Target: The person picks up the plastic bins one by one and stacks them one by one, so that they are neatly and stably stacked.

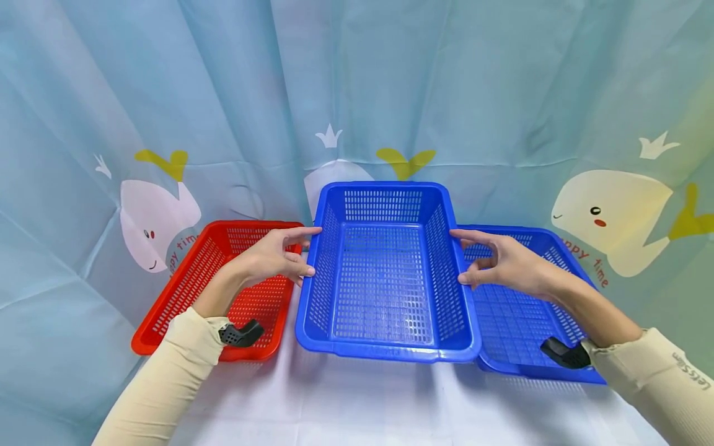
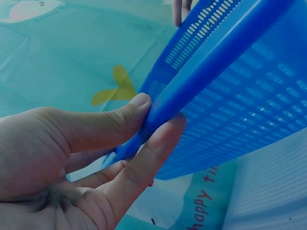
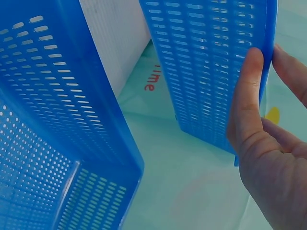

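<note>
Between my two hands hangs a blue plastic basket [image 1: 385, 353] with slotted walls and nothing inside, lifted above the white surface. My left hand [image 1: 276, 255] pinches its left rim; in the left wrist view the thumb [image 2: 112, 123] lies on one side of the rim and the fingers on the other. At the opposite rim my right hand [image 1: 504, 263] pinches with thumb and fingers, and the right wrist view shows the index finger [image 3: 249, 91] against the slotted wall. The held basket overlaps the left part of a second blue basket [image 1: 535, 371] in the head view.
A red basket [image 1: 150, 341] stands at the left, partly behind my left hand and forearm. The second blue basket sits at the right on the white tabletop [image 1: 357, 402]. A light-blue curtain [image 1: 390, 80] with whale prints hangs behind them.
</note>
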`<move>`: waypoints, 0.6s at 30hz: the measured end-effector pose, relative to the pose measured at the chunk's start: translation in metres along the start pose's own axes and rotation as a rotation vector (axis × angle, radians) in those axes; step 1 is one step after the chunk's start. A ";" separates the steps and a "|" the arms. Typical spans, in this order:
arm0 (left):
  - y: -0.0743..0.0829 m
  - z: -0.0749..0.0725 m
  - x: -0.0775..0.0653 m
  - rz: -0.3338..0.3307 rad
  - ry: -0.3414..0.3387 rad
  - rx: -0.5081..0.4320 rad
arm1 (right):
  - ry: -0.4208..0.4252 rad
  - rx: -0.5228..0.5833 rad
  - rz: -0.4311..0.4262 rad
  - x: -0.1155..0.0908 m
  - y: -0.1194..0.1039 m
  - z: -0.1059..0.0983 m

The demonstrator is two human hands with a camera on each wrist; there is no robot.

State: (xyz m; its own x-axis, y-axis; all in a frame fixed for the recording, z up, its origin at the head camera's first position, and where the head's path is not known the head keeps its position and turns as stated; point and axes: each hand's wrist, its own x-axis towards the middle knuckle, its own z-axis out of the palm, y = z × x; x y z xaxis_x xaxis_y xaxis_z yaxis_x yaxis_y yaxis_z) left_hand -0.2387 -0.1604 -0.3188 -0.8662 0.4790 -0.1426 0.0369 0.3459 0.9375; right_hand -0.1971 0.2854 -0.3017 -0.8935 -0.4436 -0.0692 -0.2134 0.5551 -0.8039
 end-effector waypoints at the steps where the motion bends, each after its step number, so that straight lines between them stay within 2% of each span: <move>1: 0.000 0.000 0.000 -0.001 -0.001 -0.003 | 0.000 0.002 -0.001 0.000 0.000 0.000; 7: 0.002 -0.005 -0.004 -0.009 -0.005 -0.003 | -0.006 0.013 0.000 0.002 -0.002 0.001; 18: 0.004 -0.029 -0.021 0.006 0.000 0.049 | -0.014 0.018 -0.004 0.012 -0.021 0.011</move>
State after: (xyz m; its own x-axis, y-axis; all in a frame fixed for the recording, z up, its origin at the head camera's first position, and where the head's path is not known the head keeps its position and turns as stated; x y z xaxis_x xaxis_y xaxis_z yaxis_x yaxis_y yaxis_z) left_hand -0.2345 -0.1923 -0.3029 -0.8661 0.4810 -0.1364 0.0669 0.3819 0.9218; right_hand -0.1990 0.2608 -0.2922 -0.8869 -0.4558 -0.0746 -0.2092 0.5405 -0.8149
